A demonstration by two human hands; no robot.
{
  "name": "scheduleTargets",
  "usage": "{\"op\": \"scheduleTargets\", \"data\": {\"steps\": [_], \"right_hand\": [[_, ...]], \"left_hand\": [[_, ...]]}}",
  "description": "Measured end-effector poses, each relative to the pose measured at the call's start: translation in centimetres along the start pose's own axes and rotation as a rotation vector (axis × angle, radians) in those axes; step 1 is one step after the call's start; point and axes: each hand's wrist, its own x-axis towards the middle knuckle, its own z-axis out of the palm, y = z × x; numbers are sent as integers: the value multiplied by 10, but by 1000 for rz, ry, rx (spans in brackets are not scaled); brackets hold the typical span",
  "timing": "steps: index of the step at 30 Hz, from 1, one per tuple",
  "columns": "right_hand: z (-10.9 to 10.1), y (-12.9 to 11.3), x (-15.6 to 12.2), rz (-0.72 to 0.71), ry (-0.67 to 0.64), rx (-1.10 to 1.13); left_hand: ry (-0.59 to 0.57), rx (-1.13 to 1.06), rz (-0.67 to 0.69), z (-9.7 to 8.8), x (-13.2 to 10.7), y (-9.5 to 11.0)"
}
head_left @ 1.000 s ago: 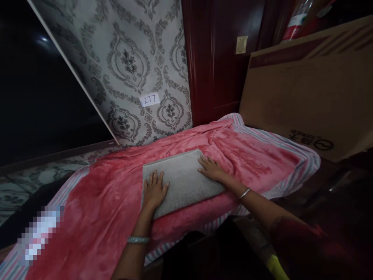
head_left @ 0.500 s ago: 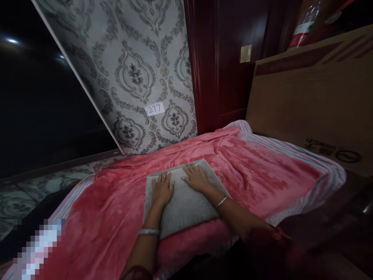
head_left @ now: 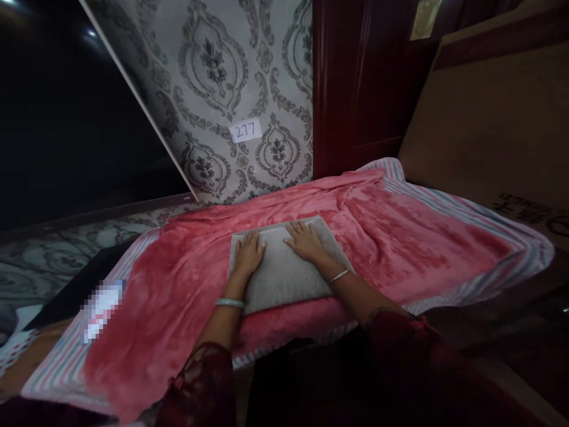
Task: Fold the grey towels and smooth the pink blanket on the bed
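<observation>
The folded grey towel (head_left: 280, 279) lies mid-bench on the pink blanket (head_left: 400, 237), toward the near edge, under the left hand (head_left: 248, 254) and right hand (head_left: 304, 240), both flat and spread; it looks soft, light and limp, best gripped along its folded edges.

Left hand (head_left: 248, 254) and right hand (head_left: 303, 241) flat, palms down, fingers loosely spread, side by side
</observation>
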Motion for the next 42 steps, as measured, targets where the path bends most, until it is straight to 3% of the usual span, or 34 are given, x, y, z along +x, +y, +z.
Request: {"op": "scheduleTargets", "data": {"steps": [4, 7, 10, 14, 17, 20, 23, 30, 33, 37, 39, 42], "right_hand": [[1, 1, 0, 4, -21, -11], [-3, 2, 1, -1, -32, -11], [-16, -8, -3, 26, -49, 11], [-22, -59, -22, 11, -3, 24], [-4, -108, -43, -148, -10, 25], [17, -131, -56, -241, -50, 30], [19, -115, -60, -245, -90, 30], [-7, -1, -94, 46, -50, -87], [-8, 30, -112, 122, -14, -127], [-18, 32, -114, 152, -49, -118], [-28, 18, -105, 149, -45, -113], [-39, -18, -80, 35, 16, -83]], "left_hand": [[25, -29, -76, -4, -32, -22], [12, -62, -63, 9, -55, -34], [24, -123, -32, 23, -61, -42], [82, -205, -6, 36, -55, -52], [96, -289, 13, 41, -53, -63], [87, -342, 42, 45, -54, -72], [87, -344, 61, 46, -55, -75], [76, -294, 12, 43, -56, -70], [74, -285, 10, 41, -56, -69], [95, -283, 7, 38, -56, -67], [86, -278, -5, 36, -56, -66], [60, -265, -20, 32, -57, -62]]}}
